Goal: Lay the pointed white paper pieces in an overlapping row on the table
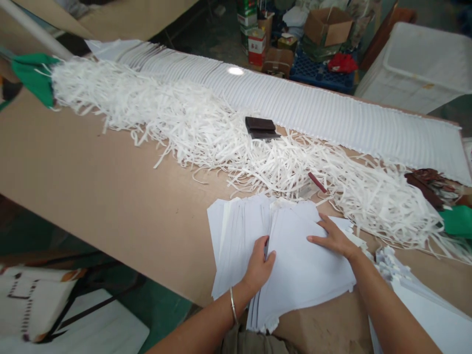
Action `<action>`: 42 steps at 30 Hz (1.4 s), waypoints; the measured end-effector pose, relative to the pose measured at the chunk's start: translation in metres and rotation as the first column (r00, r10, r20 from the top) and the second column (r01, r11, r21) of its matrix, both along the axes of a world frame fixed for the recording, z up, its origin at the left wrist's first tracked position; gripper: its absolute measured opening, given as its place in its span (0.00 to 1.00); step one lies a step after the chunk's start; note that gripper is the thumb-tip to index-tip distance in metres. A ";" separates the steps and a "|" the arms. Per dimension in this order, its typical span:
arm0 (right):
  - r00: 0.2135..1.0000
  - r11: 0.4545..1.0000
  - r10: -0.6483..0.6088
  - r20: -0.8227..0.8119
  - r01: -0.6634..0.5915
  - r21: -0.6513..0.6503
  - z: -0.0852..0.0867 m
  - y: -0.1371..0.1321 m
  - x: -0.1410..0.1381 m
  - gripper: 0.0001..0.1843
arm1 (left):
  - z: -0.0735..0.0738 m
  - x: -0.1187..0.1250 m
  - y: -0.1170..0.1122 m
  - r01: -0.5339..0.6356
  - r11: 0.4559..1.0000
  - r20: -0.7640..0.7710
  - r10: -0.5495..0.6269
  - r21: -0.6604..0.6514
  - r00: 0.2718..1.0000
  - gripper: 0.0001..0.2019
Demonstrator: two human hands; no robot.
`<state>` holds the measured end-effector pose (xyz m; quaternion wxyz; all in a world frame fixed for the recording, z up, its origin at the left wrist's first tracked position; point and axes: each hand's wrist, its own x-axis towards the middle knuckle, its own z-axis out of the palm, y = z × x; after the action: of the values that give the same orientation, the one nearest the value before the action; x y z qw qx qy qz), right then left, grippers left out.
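Observation:
A loose stack of white paper sheets lies fanned on the tan board near me. My left hand curls at the stack's middle, fingers gripping the sheets, with a thin dark item at the fingertips. My right hand rests flat on the top sheet with its fingers spread. A silver bangle circles my left wrist. Just beyond the stack sits a mass of shredded white paper strips, with a red stick lying among them.
A dark brown folded pad lies on the strips. Beyond runs a long row of overlapping white sheets. Green cloth lies at the far left. A white plastic bin, cardboard boxes and a blue pallet stand behind the board.

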<state>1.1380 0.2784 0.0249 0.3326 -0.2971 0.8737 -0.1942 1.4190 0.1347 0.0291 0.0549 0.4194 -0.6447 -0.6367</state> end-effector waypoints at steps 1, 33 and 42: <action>0.999 0.999 0.049 0.016 -0.049 0.016 -0.002 -0.004 0.007 0.40 | 0.000 0.006 -0.001 -0.020 1.000 0.002 0.020 0.000 1.000 0.24; 0.919 0.925 0.373 -0.130 -0.380 -0.033 0.154 -0.175 0.305 0.25 | 0.053 0.276 -0.208 0.163 0.956 -0.186 -0.119 0.243 0.975 0.38; 0.976 0.992 0.120 0.181 -0.110 -0.067 0.039 -0.170 0.178 0.33 | 0.044 0.181 -0.155 0.115 0.992 0.298 -0.095 -0.048 0.950 0.24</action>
<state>1.3159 0.1082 0.0639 0.4142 -0.3372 0.8147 -0.2257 1.5996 -0.0201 0.0731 -0.0624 0.4728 -0.6872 -0.5480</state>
